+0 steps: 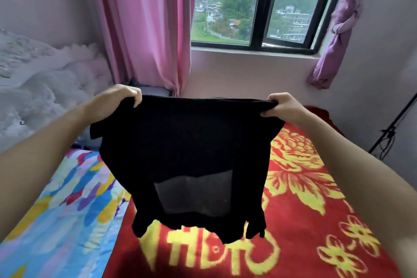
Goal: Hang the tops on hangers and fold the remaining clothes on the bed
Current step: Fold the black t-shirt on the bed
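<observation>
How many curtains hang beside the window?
2. The pink fabric curtain hangs left of the dark-framed window; the purple fabric curtain, tied in a knot, hangs at its right. Others may lie outside the view.

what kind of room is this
Most likely a home bedroom: a red floral blanket spread as bedding, a pale tufted headboard on the left, and pink curtains beside a window facing hillside houses.

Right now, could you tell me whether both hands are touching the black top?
Touching. The head view shows the left hand and right hand each gripping an upper corner of the black top.
</observation>
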`<state>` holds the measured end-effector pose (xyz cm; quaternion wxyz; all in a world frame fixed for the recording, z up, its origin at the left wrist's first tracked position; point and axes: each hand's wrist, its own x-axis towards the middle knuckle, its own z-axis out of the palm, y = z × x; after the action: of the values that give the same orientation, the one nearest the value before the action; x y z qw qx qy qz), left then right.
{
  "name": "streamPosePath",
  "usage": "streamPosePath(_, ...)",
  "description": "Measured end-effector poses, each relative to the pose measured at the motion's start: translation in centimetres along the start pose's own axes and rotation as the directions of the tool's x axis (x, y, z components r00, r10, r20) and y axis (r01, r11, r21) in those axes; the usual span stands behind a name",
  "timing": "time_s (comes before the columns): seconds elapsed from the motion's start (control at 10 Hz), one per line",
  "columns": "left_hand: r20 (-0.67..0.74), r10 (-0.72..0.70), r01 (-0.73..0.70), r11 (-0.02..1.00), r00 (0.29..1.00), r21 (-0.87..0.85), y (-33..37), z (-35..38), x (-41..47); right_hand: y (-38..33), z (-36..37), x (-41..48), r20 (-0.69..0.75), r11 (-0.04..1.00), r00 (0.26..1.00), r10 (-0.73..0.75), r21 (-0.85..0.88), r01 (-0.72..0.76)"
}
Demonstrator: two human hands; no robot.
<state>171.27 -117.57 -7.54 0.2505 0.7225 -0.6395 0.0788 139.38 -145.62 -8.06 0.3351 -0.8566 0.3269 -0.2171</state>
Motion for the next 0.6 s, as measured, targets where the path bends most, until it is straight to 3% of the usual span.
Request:
streamPosePath(0.1,0.121,-0.116,0.124,0.991,0.986,-0.058,2.1,0.4,-0.2,1.0,-0.8,-0.1,-0.223,0.999,0.975,0.004,0.041,0.005)
streamPosePath(0.2,0.123,-0.182,0.187,0.982,0.976,-0.032,2.6,0.8,-0.3,2.1,-1.3,-0.6,-0.318,0.998,0.947,0.041,0.065,-0.021)
streamPosePath(0.3,0.111,-0.173,0.168,0.984,0.979,0.054,1.2,1.2,-0.5,2.6,-1.5,-1.5,-0.308,0.999,0.951,0.041,0.024,-0.035)
streamPosePath(0.4,0.143,-0.225,0.226,0.974,0.964,0.006,0.3,1.5,-1.0,2.7,-1.6,-2.7,-0.259,0.996,0.965,0.030,-0.076,-0.051)
streamPosePath(0.5,0.223,-0.269,0.302,0.944,0.937,-0.131,-0.4,1.2,-2.1,2.8,-1.9,-3.9,-0.225,0.994,0.972,0.070,-0.066,-0.087)
streamPosePath(0.6,0.265,-0.281,0.352,0.895,0.922,-0.274,0.0,-0.1,-3.2,2.2,-2.6,-4.9,-0.115,0.980,0.974,0.196,0.051,-0.191)
